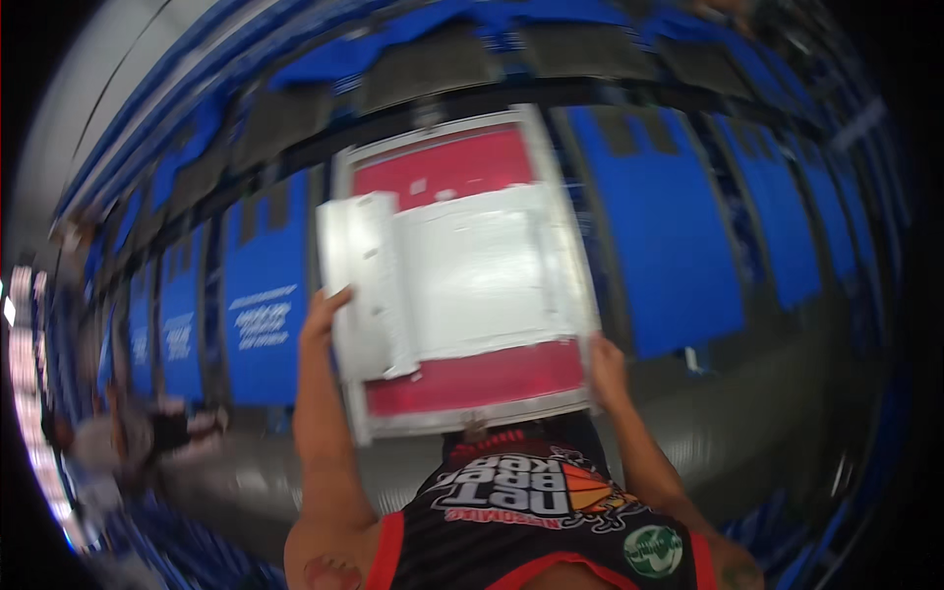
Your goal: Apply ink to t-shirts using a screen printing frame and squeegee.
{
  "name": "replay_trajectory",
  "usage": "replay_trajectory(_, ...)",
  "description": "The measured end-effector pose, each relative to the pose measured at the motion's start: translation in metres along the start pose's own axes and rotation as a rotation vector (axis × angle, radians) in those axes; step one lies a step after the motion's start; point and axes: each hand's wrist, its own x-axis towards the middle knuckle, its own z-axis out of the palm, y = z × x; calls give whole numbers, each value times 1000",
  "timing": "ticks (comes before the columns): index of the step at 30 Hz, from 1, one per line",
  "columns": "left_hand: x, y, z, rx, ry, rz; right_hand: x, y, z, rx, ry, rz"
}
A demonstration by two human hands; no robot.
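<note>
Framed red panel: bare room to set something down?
Lower red strip, between white sheet and bottom rail, looks barest. Upper red strip carries pale pieces. Crowded: left side, with white flap beside left hand; lower right edge, with right hand.

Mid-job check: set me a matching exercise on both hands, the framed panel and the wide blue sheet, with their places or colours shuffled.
Column one:
1. Left hand
2. Right hand
3. Framed panel
4. Wide blue sheet

Column two:
A. Pinkish red above and below a whitish middle
B. Just right of the panel
C. Thumb at the left edge of the white flap
D. At the panel's lower right side

Pairs: 1-C, 2-D, 3-A, 4-B
</note>
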Motion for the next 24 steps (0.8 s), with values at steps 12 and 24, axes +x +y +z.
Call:
replay_trajectory(12, -64, 17, 327, 26, -237, 123, 65, 38, -299, 174, 118, -45)
replay_trajectory(24, -62, 13, 439, -32, -210, 57, 168, 60, -387, 119, 35, -8)
